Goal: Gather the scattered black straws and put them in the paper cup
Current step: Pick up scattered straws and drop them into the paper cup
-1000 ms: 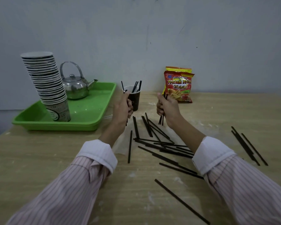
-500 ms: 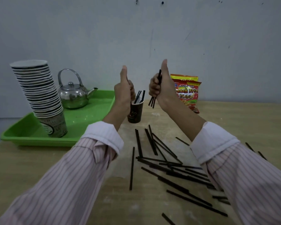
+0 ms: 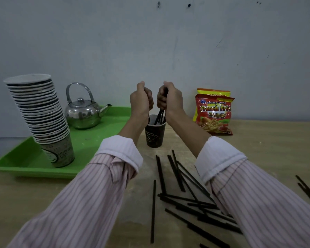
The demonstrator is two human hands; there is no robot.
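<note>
Both hands, left (image 3: pixel 141 101) and right (image 3: pixel 169 99), are gripping straws, feeding them into the cup (image 3: pixel 154 133). Plenty of straws (image 3: pixel 186 199) are lying at 5 o'clock on the counter (image 3: pixel 267 149), so barely started.

A plain break room or pantry corner, it seems: a bare wooden surface (image 3: pixel 258 149) against an unadorned grey wall (image 3: pixel 222 42), a green tray (image 3: pixel 100 140) carrying a steel kettle (image 3: pixel 82 111) and a tall stack of paper cups (image 3: pixel 41 113), with snack packets (image 3: pixel 214 113) leaning against the wall
</note>
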